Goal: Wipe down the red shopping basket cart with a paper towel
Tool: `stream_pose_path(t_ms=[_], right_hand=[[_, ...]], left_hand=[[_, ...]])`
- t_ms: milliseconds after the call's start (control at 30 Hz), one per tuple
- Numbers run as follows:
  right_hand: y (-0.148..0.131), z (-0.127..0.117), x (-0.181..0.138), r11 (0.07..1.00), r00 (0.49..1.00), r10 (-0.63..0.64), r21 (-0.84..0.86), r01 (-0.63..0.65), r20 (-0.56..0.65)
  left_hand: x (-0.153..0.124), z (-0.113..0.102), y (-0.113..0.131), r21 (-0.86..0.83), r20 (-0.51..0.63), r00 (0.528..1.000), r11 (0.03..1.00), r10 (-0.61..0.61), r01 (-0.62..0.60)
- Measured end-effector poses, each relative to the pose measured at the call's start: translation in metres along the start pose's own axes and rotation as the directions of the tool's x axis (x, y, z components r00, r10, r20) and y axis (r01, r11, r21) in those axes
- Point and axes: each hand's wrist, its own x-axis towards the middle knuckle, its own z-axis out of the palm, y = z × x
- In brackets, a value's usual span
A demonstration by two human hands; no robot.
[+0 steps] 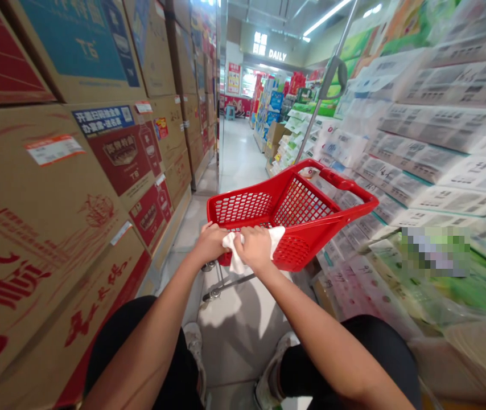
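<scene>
A red plastic shopping basket (pixel 298 210) on wheels stands tilted in the aisle in front of me. Both my hands rest on its near rim. My right hand (pixel 255 247) is closed on a white cloth (pixel 238 263) that is pressed against the rim and hangs below it. My left hand (pixel 209 242) is curled next to it, gripping the rim and touching the cloth's left end. My knees and shoes show below, so I am crouching low.
Stacked brown cardboard boxes (pixel 55 199) wall the left side. Packs of tissue paper (pixel 431 159) fill the shelves on the right. A long grey handle (pixel 330 80) rises from the basket. The tiled aisle (pixel 238 154) runs ahead towards more goods.
</scene>
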Motion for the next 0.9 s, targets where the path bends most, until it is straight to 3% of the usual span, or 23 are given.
stream_pose_path(t_ms=[67,133,233,433,533,633,800,900], right_hand=[[-0.01,0.003,0.002,0.999,0.999,-0.041,0.027,0.04,0.019],[0.002,0.0,0.003,0.994,0.993,-0.108,0.028,0.107,0.05],[0.05,-0.014,0.003,0.993,0.991,-0.109,-0.048,0.112,0.075],[0.18,-0.058,0.005,0.96,0.999,-0.028,-0.28,0.035,0.028],[0.199,-0.065,0.007,0.942,0.997,0.057,-0.328,-0.073,-0.056],[0.161,-0.05,0.007,0.936,0.983,0.152,-0.305,-0.177,-0.105],[0.034,-0.007,0.005,0.991,0.993,0.116,-0.063,-0.115,0.009],[-0.014,0.006,0.008,0.989,0.989,0.144,0.033,-0.145,0.024]], left_hand=[[0.001,0.001,-0.001,0.001,-0.011,1.0,1.0,0.0,0.0],[0.001,0.001,-0.004,0.008,-0.019,1.0,1.0,0.009,-0.009],[0.0,0.0,-0.011,0.003,-0.015,0.999,0.999,0.037,-0.037],[-0.003,-0.003,-0.019,-0.043,-0.011,1.0,0.999,0.018,-0.019],[-0.002,-0.004,-0.018,-0.04,0.011,1.0,0.999,0.005,-0.005],[0.002,-0.004,-0.014,-0.027,0.012,1.0,1.0,-0.003,0.003],[0.006,0.001,-0.004,0.015,0.001,1.0,1.0,0.017,-0.017],[0.007,0.003,-0.002,0.001,-0.014,1.0,1.0,0.02,-0.02]])
